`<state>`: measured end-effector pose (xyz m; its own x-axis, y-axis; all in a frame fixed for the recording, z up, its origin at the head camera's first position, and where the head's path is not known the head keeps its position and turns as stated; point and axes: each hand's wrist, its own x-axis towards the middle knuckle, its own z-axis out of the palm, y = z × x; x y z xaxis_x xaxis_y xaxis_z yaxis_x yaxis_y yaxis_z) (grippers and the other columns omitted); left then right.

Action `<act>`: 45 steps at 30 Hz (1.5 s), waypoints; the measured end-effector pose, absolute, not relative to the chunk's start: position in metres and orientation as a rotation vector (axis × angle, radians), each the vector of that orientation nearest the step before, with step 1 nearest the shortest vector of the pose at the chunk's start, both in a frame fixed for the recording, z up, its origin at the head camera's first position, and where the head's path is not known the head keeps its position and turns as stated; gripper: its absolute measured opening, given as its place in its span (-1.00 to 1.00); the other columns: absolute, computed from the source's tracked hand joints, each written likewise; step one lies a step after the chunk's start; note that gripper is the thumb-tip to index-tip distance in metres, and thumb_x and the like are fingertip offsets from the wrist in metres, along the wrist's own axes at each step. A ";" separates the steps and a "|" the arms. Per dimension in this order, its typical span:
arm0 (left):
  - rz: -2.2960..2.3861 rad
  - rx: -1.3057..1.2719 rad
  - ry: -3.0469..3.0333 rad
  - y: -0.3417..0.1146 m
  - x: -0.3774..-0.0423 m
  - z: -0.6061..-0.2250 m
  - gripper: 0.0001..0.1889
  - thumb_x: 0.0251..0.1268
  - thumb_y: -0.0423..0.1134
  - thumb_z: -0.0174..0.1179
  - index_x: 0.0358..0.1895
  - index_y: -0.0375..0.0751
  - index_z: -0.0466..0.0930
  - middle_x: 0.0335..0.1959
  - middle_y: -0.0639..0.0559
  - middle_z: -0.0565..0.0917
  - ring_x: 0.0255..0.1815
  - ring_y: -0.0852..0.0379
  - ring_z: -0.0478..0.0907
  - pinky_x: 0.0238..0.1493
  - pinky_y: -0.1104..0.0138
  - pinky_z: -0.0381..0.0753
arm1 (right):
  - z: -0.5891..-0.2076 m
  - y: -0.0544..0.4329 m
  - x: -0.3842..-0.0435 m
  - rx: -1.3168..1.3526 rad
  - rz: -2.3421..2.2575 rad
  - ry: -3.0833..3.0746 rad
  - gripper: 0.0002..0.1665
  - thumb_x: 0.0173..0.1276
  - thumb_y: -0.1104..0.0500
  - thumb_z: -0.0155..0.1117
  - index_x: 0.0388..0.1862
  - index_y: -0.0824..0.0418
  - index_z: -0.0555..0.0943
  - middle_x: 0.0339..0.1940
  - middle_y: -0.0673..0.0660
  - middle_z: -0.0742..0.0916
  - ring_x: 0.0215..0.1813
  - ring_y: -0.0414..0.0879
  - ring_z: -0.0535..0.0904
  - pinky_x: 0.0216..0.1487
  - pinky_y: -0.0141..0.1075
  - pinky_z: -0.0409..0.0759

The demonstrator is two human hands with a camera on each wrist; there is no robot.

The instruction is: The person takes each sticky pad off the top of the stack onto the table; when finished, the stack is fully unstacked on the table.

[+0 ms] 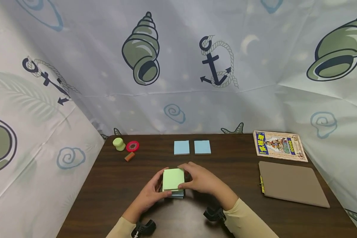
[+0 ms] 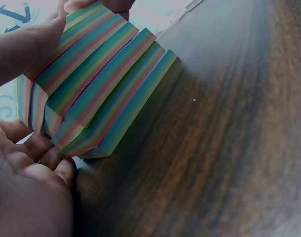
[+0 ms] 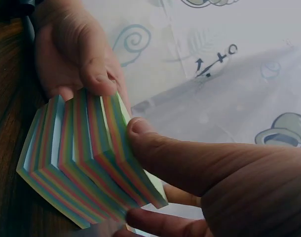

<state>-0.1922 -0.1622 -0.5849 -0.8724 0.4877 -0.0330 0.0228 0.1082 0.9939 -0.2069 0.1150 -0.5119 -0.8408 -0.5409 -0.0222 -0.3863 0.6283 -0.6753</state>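
A stack of square sticky note pads (image 1: pixel 173 180) stands on the table between the two hands, pale green on top with light blue edges lower down. In the left wrist view the pads (image 2: pixel 103 79) show striped sides and sit unevenly on each other. My left hand (image 1: pixel 150 193) holds the stack's left side, thumb at the near edge and fingers around the far side. My right hand (image 1: pixel 203 178) grips the uppermost pad from the right, with its thumb (image 3: pixel 160 150) near the top edge. Fingers behind the stack are partly hidden.
Two light blue square notes (image 1: pixel 181 147) lie side by side beyond the stack. At back left are a pale green knob-shaped object (image 1: pixel 119 144), a red ring-like disc (image 1: pixel 132 146) and a small brown block (image 1: pixel 129 156). A colourful book (image 1: pixel 279 145) and a flat brown-grey slab (image 1: pixel 293 184) lie on the right.
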 end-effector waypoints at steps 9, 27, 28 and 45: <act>1.815 0.504 2.072 -0.161 -0.192 -0.585 0.03 0.35 -0.32 0.54 0.77 -0.14 0.06 0.72 -0.18 0.25 0.62 0.44 0.27 0.50 0.69 0.23 | -0.512 0.119 -0.210 -0.770 -1.027 2.609 -0.12 0.35 -0.15 0.64 0.54 0.09 0.53 -0.08 -0.01 0.73 -0.07 -0.04 0.67 -0.08 -0.22 0.59; 1.836 0.529 2.045 -0.162 -0.194 -0.588 -0.01 0.38 -0.34 0.51 0.75 -0.06 0.09 0.73 -0.18 0.23 0.63 0.43 0.27 0.50 0.66 0.29 | -0.501 0.127 -0.211 -0.838 -1.123 2.584 -0.16 0.37 0.11 0.65 0.57 0.02 0.50 -0.25 -0.06 0.71 -0.30 -0.27 0.57 -0.24 -0.35 0.60; 1.832 0.523 2.048 -0.162 -0.194 -0.589 -0.01 0.38 -0.34 0.51 0.75 -0.04 0.10 0.74 -0.16 0.23 0.64 0.42 0.26 0.50 0.67 0.27 | -0.500 0.128 -0.211 -0.844 -1.145 2.574 -0.17 0.38 0.14 0.64 0.57 0.01 0.49 -0.24 -0.05 0.71 -0.29 -0.26 0.58 -0.23 -0.34 0.61; 1.835 0.556 2.043 -0.162 -0.196 -0.591 0.00 0.38 -0.34 0.51 0.75 -0.16 0.07 0.70 -0.26 0.27 0.65 0.36 0.27 0.51 0.68 0.24 | -0.487 0.142 -0.216 -0.588 -1.501 2.510 -0.29 0.53 0.39 0.35 0.56 -0.09 0.54 0.11 0.19 0.76 -0.21 0.07 0.76 -0.21 -0.02 0.82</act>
<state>-0.1965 -0.1617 -0.5911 -0.8663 0.4995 0.0097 0.0632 0.0903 0.9939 -0.2156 0.1424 -0.4870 -0.9102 -0.4092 0.0636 -0.2497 0.4197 -0.8726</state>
